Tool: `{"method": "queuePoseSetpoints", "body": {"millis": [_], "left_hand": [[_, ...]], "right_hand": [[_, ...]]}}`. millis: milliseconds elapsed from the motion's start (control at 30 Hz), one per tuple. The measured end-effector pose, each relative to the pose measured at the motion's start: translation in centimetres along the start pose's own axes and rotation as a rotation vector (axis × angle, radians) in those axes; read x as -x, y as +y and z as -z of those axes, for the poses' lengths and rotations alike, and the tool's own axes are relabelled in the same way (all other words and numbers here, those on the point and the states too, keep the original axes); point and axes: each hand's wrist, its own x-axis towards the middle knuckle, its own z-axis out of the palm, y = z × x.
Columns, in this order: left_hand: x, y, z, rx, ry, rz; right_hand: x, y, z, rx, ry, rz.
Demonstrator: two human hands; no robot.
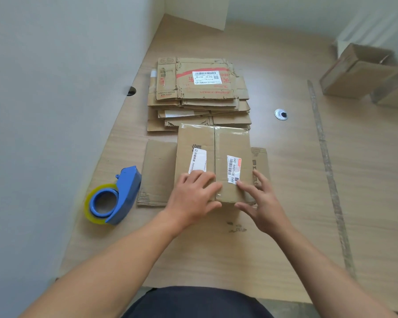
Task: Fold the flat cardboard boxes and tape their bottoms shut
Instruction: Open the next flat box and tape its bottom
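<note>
- My left hand [193,191] lies flat, fingers straight, on the taped box's [213,157] near end.
- My right hand [262,203], fingers spread, touches its near right edge.
- Flat stack [198,92] at 12 o'clock, tape dispenser [115,198] at 8, by the surface's [285,237] left edge; the surface runs wide toward 3.

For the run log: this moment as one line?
box: flaps closed; left hand: pressing seam; right hand: touching box edge; tape dispenser: idle, left of box; flat stack: behind
</note>
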Motion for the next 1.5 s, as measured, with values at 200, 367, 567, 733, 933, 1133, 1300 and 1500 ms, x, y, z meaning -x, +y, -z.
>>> {"method": "queuePoseSetpoints", "body": {"millis": [200,367,567,733,933,1133,1300,1500], "left_hand": [[0.2,-1.6,-0.1,-0.047,0.055,-0.157],[0.4,-2.2,0.1,0.024,-0.016,-0.152],[0.7,-3.6,1.8,0.202,-0.081,-0.183],[4.9,-6.8,4.2,0.301,-0.103,0.045],[5.7,-7.6,3.8,0.351,-0.134,0.051],[4.6,-7.3,3.6,0.248,-0.026,-0.012],[4.2,-7.2,3.3,0.25,-0.017,0.003],[5.1,-4.8,3.3,0.543,-0.068,0.497]], "right_hand": [[-0.1,0.7,-0.1,0.184,0.078,0.087],[-0.8,-1.4,-0.5,0.523,0.144,0.267],[-1.8,-2.8,-3.2,0.564,0.06,0.286],[-1.9,-1.4,-3.0,0.52,0.137,0.316],[-1.9,-1.7,-2.6,0.507,0.068,0.267],[-2.0,-1.6,-2.5,0.448,0.014,0.222],[-2.0,-1.7,-2.5,0.452,0.025,0.209],[-1.9,-1.7,-2.7,0.46,0.053,0.197]]}}
